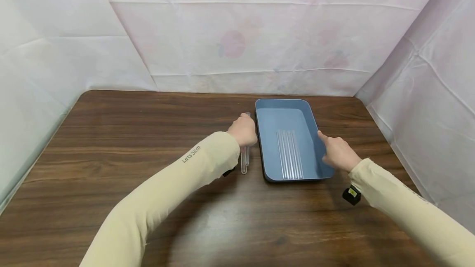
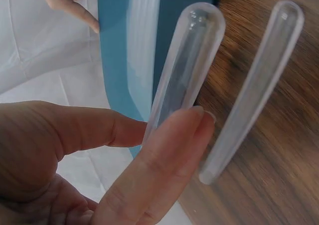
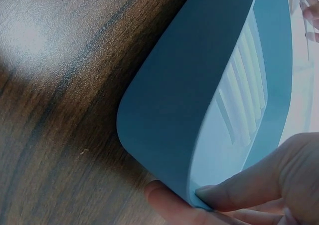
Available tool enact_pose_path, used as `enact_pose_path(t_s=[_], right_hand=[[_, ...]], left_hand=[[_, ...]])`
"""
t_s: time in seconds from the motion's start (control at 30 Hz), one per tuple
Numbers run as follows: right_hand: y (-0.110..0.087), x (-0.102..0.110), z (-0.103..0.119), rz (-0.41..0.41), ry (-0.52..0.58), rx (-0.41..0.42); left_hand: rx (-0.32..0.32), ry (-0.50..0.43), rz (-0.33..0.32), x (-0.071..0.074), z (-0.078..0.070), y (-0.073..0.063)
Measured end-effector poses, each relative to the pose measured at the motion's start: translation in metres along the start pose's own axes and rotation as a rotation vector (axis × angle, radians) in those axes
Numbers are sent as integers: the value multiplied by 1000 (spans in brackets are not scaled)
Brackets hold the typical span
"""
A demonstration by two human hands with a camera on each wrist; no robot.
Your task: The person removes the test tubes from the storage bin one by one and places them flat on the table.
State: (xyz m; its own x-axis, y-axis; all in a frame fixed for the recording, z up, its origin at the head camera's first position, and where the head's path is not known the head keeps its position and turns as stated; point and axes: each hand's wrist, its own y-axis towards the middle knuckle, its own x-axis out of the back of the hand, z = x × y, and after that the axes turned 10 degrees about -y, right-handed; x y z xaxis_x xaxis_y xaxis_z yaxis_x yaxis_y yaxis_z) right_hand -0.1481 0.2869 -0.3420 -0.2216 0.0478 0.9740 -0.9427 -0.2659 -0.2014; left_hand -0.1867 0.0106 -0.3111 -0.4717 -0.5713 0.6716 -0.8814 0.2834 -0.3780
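My left hand [image 1: 243,130] pinches a clear round-ended test tube [image 2: 193,50] between thumb and fingers, just left of the blue tray [image 1: 269,118]. A second clear test tube [image 2: 259,80] lies on the table beside it in the left wrist view. Inside the tray, several clear tubes [image 1: 290,155] lie side by side toward its near end. My right hand [image 1: 338,153] grips the tray's right rim; in the right wrist view the thumb [image 3: 239,192] is on the inner side and a finger [image 3: 167,200] outside. The left palm hides part of the held tube.
The dark wood-grain table [image 1: 111,143] extends far to the left of the tray and in front of it. Pale printed cloth [image 1: 259,40] hangs behind the table, with more cloth at both sides. A black wrist camera [image 1: 351,195] sits under the right sleeve.
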Motion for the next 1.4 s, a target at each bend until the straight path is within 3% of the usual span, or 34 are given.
enact_pose_path(t_s=[0.4,0.63,0.8,1.07,1.4], right_hand=[[-2,1,-1,-12,-3,16],[-2,2,0,-16,-7,16],[-2,2,1,-9,-6,11],[-2,2,2,-9,-9,10],[-2,2,2,-7,-3,7]], left_hand=[[50,-19,-36,1,21,-1],[62,-63,-58,2,26,-5],[77,-45,-80,0,32,-4],[135,-61,-62,-5,42,2],[169,-60,-44,-10,45,8]])
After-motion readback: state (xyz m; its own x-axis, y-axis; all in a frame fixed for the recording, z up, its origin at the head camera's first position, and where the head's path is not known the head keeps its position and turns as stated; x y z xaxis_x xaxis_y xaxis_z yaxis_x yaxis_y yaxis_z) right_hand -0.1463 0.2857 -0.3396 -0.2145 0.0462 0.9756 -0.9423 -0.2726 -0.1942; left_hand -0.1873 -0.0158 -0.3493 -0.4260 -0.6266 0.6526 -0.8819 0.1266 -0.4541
